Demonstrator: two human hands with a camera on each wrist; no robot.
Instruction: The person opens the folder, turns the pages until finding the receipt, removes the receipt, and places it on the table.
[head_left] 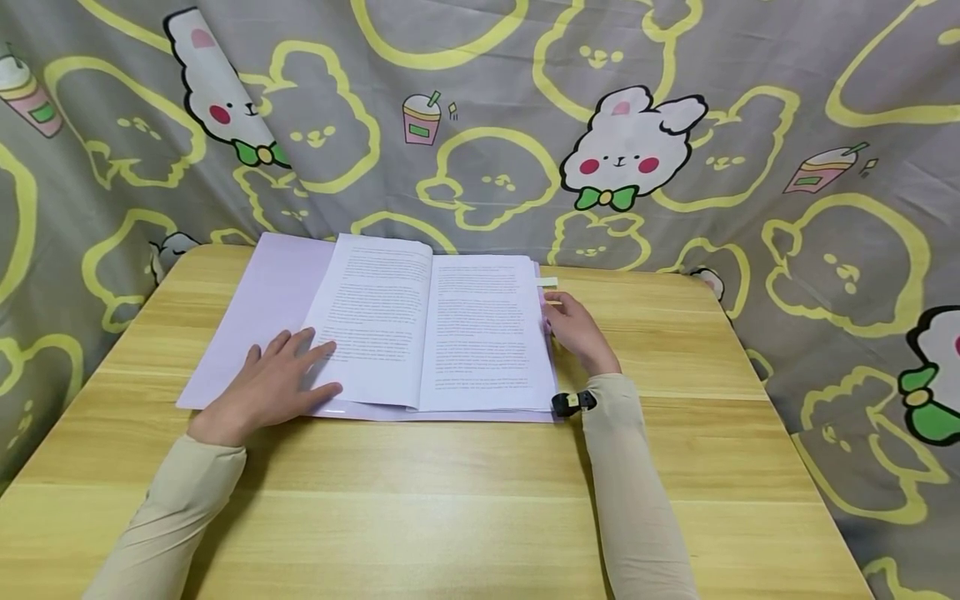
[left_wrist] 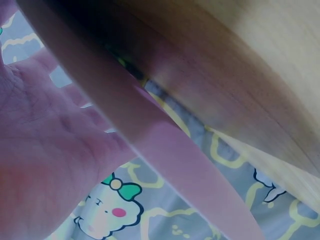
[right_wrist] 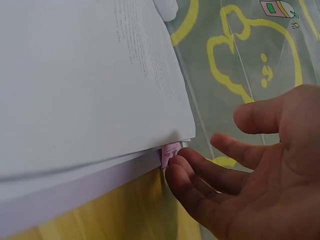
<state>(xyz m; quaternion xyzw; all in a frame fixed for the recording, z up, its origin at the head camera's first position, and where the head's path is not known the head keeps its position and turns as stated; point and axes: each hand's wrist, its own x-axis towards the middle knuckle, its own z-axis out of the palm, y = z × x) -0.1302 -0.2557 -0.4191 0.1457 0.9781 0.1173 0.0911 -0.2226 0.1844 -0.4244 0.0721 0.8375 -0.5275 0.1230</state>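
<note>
An open lilac folder point(head_left: 288, 271) lies on the table, its printed white pages point(head_left: 480, 333) spread in two halves. With fingers spread, my left hand point(head_left: 273, 379) rests over the folder's left cover and the lower edge of the left page. The left wrist view shows my left palm point(left_wrist: 55, 135) beside the cover's edge point(left_wrist: 185, 170). My right hand point(head_left: 577, 329) is at the folder's right edge, below a pale tab point(head_left: 548, 282). In the right wrist view its loosely bent fingers are at a small pink tab point(right_wrist: 171, 152), thumb apart; whether they touch it is unclear.
The wooden table point(head_left: 450, 508) extends in front of the folder and to both sides. A grey curtain point(head_left: 495, 100) with cartoon animals hangs close behind the table's back edge and along its sides. A black band point(head_left: 573, 403) is on the right wrist.
</note>
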